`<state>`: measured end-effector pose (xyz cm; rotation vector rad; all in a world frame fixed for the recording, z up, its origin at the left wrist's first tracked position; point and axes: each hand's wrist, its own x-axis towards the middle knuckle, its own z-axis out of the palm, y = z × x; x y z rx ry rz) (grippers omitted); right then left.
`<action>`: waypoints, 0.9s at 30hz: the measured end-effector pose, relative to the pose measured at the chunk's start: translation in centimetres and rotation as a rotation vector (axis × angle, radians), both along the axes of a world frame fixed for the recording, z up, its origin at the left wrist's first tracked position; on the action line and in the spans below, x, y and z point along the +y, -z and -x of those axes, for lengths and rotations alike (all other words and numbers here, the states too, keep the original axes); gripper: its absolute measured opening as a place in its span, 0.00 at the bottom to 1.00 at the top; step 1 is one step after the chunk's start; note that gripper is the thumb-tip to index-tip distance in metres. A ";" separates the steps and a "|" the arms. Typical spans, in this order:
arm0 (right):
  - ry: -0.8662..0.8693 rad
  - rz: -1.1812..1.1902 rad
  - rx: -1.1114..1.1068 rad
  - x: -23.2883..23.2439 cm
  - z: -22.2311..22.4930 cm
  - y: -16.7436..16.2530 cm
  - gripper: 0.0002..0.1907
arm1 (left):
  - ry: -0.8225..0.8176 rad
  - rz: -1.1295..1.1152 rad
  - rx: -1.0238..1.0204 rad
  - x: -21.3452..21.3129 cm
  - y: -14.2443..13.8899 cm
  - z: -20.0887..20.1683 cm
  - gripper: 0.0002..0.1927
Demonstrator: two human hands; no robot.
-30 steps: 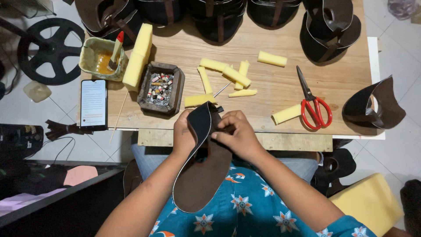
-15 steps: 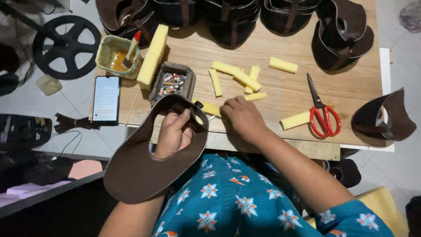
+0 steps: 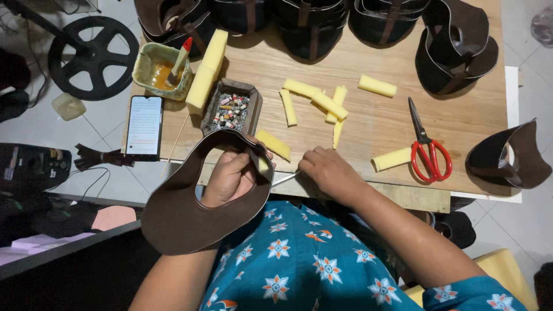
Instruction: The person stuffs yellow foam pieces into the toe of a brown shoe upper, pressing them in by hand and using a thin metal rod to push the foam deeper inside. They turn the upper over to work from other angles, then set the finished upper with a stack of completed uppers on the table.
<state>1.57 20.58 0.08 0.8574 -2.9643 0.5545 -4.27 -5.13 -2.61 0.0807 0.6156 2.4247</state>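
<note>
Down at the lower left of the frame, held a curved brown leather piece [image 3: 190,213] in the left hand [image 3: 230,175], fingers curled shut around the narrow band at its upper edge, with a bit of yellow foam pinched against it near the thumb. Rested the right hand [image 3: 325,173] at the near edge of the wooden desk [image 3: 368,124], centre of the frame, fingers bent loosely onto a thin metal tool [image 3: 285,178] lying there; could not tell whether gripped or merely touched. Lay just above the left hand a flat yellow foam strip [image 3: 273,144], and further up a cluster of similar foam sticks [image 3: 317,103]. Sat beside those, toward the left, a small dark tray of mixed bits [image 3: 230,108], a tall foam block [image 3: 207,69] and a glue pot with a brush [image 3: 164,69]. Lay red-handled scissors [image 3: 426,144] at the right, touching another foam stick [image 3: 391,158]. Lined the top edge with dark finished visor shapes [image 3: 311,23]. Rested a phone [image 3: 144,126] at the desk's left edge.
</note>
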 end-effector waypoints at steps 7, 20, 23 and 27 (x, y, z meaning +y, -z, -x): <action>0.010 0.024 -0.039 -0.1 0.3 0.4 0.09 | 0.109 -0.027 0.057 -0.2 -2.4 -0.6 0.10; 0.166 0.785 0.019 -1.0 -3.4 -8.9 0.08 | 0.076 0.074 0.055 -1.0 -4.3 -0.4 0.13; 0.018 0.859 -0.003 -2.3 -5.7 -11.7 0.08 | 0.070 0.076 0.087 -0.6 -4.2 -0.1 0.12; -0.038 0.773 -0.007 -3.6 -5.8 -12.5 0.11 | 0.061 0.041 0.164 -0.1 -3.7 0.2 0.14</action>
